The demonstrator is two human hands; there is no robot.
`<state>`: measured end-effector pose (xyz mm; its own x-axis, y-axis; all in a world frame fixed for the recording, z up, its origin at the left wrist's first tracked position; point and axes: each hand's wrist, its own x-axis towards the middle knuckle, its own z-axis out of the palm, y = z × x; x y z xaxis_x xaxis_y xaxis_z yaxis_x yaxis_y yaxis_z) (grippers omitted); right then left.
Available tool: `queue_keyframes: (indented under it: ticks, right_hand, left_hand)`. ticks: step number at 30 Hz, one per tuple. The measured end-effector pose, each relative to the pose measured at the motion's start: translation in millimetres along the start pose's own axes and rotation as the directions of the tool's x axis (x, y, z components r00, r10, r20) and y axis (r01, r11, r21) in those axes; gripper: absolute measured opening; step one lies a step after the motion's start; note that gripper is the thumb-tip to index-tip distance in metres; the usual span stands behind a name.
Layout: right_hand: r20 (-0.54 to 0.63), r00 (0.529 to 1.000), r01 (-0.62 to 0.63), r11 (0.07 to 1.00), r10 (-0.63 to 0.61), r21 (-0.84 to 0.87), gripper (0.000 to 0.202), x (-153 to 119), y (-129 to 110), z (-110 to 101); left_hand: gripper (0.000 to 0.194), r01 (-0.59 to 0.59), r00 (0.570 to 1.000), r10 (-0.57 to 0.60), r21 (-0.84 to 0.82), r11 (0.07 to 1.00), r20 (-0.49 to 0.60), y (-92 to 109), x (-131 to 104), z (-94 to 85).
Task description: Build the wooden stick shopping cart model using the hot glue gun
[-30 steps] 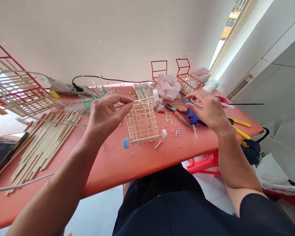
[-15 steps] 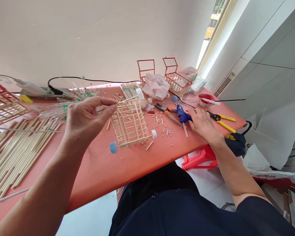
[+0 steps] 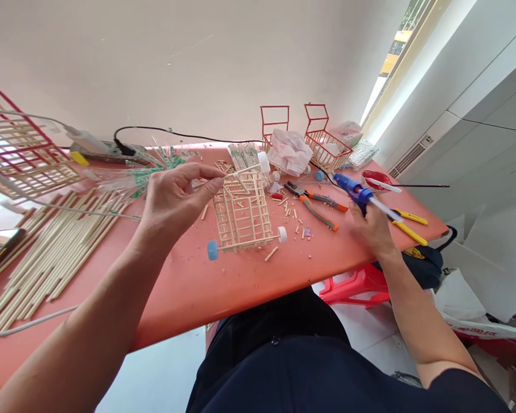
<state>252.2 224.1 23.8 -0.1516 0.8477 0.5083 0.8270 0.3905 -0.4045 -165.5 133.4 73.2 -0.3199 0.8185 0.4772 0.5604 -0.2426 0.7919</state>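
Observation:
My left hand [image 3: 183,195] pinches a thin wooden stick [image 3: 246,170] with a white bottle cap [image 3: 264,162] on its far end. Just below lies a small lattice cart frame [image 3: 245,215] of pale sticks. Along the frame's near edge runs another stick, with a blue cap [image 3: 212,250] at one end and a white cap [image 3: 282,234] at the other. My right hand [image 3: 374,226] is closed around a blue hot glue gun [image 3: 355,191], raised over the table, a clear glue stick poking from its back. Whether the pinched stick touches the frame I cannot tell.
Orange-handled pliers [image 3: 313,206] and yellow-handled pliers [image 3: 408,226] lie on the orange table [image 3: 189,292]. Wooden sticks [image 3: 55,246] cover the left side. Red-trimmed carts [image 3: 327,143] stand behind, beside a crumpled white bag [image 3: 289,150]. A red bowl [image 3: 376,179] sits at right.
My right hand has gripped the glue gun and lifted it off the table, turning it. My left hand still pinches the capped stick above the frame. The camera view has shifted left.

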Motion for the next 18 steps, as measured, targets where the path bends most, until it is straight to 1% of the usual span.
queue_keyframes:
  ticks: [2,3,4,5,6,7,9,11,14,18]
  right_hand:
    - [-0.022,1.000,-0.020,0.994,0.022,0.106,0.051,3,-13,-13]
    - [0.002,1.000,-0.001,0.986,0.001,0.166,0.055,3,-24,-19]
    - [0.036,0.999,0.018,0.973,-0.027,0.230,0.057,4,-37,-25]
    - [0.105,0.992,0.028,0.948,-0.064,0.316,0.056,4,-50,-29]
    - [0.170,0.981,0.018,0.917,-0.093,0.399,0.055,4,-64,-31]
    - [0.209,0.971,0.013,0.894,-0.119,0.448,0.054,4,-77,-32]
    - [0.247,0.949,0.061,0.885,-0.194,0.461,0.054,4,-97,-30]
    - [0.251,0.939,0.111,0.898,-0.235,0.425,0.058,5,-108,-25]
    - [0.254,0.935,0.141,0.918,-0.247,0.372,0.065,8,-113,-17]
    - [0.272,0.918,0.169,0.906,-0.288,0.388,0.067,11,-118,-11]
  left_hand:
    - [0.016,0.013,1.000,-0.013,0.004,1.000,-0.003,2,-1,-0.1]
    - [0.017,0.018,1.000,-0.018,0.005,1.000,-0.005,2,-1,-0.3]
    - [0.017,0.020,1.000,-0.020,0.006,1.000,-0.006,3,-1,-0.4]
    - [0.018,0.019,1.000,-0.019,0.004,1.000,-0.008,4,-1,-0.5]
    - [0.018,0.016,1.000,-0.016,0.000,1.000,-0.010,4,-1,-0.6]
    - [0.018,0.014,1.000,-0.014,-0.005,1.000,-0.010,5,-1,-0.7]
    - [0.018,0.014,1.000,-0.014,-0.016,1.000,-0.009,5,-1,-0.8]
    - [0.017,0.017,1.000,-0.017,-0.015,1.000,-0.012,4,-2,-0.8]
    - [0.017,0.007,1.000,-0.007,0.000,1.000,-0.019,4,-2,-1.0]
    - [0.019,-0.016,1.000,0.016,0.008,1.000,-0.023,4,-2,-1.1]
